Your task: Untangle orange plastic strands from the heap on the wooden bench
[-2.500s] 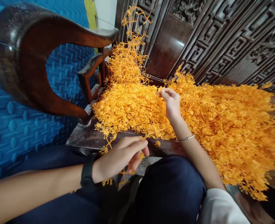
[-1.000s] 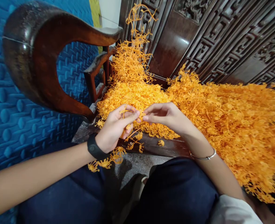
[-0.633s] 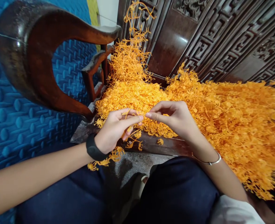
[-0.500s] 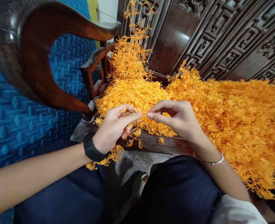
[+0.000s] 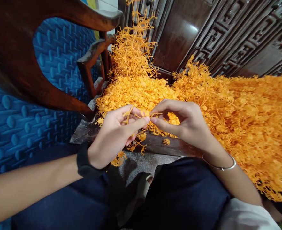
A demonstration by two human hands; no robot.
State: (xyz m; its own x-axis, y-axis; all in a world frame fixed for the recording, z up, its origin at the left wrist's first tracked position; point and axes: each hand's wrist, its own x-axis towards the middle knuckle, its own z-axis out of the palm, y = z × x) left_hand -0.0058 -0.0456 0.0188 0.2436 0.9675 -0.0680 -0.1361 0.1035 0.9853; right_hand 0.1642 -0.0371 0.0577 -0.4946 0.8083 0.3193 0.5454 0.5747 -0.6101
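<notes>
One orange stem, crosswise, rightward.

Through the head camera's feed I could read no text, label, brand, number or sign anywhere, neither on the black wristband at near left, nor on the blue mat at left, nor on the carved wooden panels at far right, where I made out only geometric relief

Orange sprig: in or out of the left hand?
In. The left hand pinches the orange sprig between thumb and fingers; whether the right hand grips it, cannot tell.
</notes>
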